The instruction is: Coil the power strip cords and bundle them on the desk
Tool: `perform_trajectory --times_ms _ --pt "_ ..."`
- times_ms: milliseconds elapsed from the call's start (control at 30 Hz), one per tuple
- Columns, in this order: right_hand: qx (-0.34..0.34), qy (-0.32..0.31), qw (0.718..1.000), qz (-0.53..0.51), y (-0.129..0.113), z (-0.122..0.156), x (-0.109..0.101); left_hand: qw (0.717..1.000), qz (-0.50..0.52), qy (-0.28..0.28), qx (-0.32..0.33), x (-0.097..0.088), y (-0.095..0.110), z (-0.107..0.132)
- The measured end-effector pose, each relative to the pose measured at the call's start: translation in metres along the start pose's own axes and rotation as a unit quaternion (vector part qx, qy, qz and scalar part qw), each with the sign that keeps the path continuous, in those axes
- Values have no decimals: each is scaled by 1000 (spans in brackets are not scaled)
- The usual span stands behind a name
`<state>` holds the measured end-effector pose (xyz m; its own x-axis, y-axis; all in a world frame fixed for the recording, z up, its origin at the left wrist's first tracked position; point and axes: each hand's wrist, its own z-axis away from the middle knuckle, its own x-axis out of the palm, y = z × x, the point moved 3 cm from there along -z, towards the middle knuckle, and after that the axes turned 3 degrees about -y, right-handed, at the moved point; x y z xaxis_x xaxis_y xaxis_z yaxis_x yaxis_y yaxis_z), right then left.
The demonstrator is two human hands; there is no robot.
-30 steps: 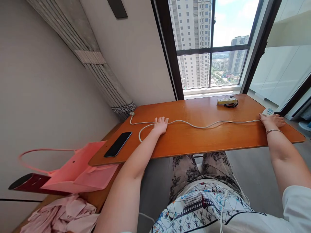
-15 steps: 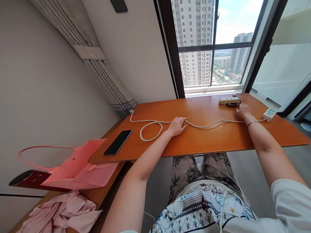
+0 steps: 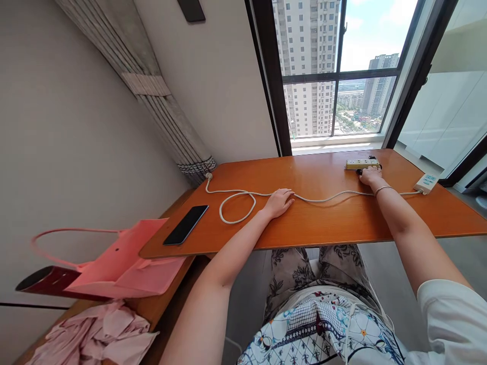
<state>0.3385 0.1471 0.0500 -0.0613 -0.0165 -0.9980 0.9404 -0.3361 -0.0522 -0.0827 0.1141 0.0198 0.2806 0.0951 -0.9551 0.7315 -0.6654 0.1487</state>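
A long white cable [image 3: 323, 196] runs across the orange table [image 3: 342, 223], with a loop [image 3: 236, 208] at its left and a white power strip [image 3: 426, 182] at its right end. My left hand [image 3: 280, 202] lies flat on the cable near the table's middle, fingers apart. My right hand [image 3: 371, 176] reaches to the back of the table and touches a black coiled cord beside a yellow power strip [image 3: 361, 163]. Whether it grips the cord I cannot tell.
A black phone [image 3: 185, 224] lies at the table's left front corner. A pink bag [image 3: 122, 261] and crumpled pink cloth [image 3: 99, 337] rest on a lower surface to the left. A window stands behind the table, a curtain [image 3: 152, 91] at the left.
My right hand left the white power strip at the table's right end and moved back to the yellow strip. My left hand slid right along the cable, leaving a loop.
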Motion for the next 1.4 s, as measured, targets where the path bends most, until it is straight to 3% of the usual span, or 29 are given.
perform_trajectory --times_ms 167,333,467,567,633,767,967,1100,1167,1267,1333,1400 --pt "-36 16 999 -29 -16 24 -10 998 17 53 -35 -3 10 1" --pt "-126 38 988 -87 -44 57 -22 991 71 117 -15 -10 40 -9" --pt "-233 35 965 -118 -80 93 -18 988 116 93 31 -9 75 -24" --pt "-363 -8 924 -116 -107 122 -13 990 108 63 60 -5 95 -32" --pt "-406 -3 908 -100 -117 133 -15 991 102 48 68 -3 102 -35" --pt "-342 106 931 -71 -117 129 -29 992 110 20 53 4 103 -37" --pt "-257 32 966 11 -113 102 -27 994 90 -1 68 10 103 -39" --pt "-256 57 965 -11 -111 103 -28 996 50 -21 67 8 106 -43" --pt "-254 85 960 -86 -107 106 -34 997 45 -10 64 4 107 -44" --pt "-232 130 919 -292 -95 110 -51 996 76 21 36 -5 102 -45" --pt "-217 160 860 -433 -83 110 -64 991 128 47 -12 -13 93 -46" --pt "-211 198 781 -553 -68 108 -79 972 208 81 -70 -22 81 -48"
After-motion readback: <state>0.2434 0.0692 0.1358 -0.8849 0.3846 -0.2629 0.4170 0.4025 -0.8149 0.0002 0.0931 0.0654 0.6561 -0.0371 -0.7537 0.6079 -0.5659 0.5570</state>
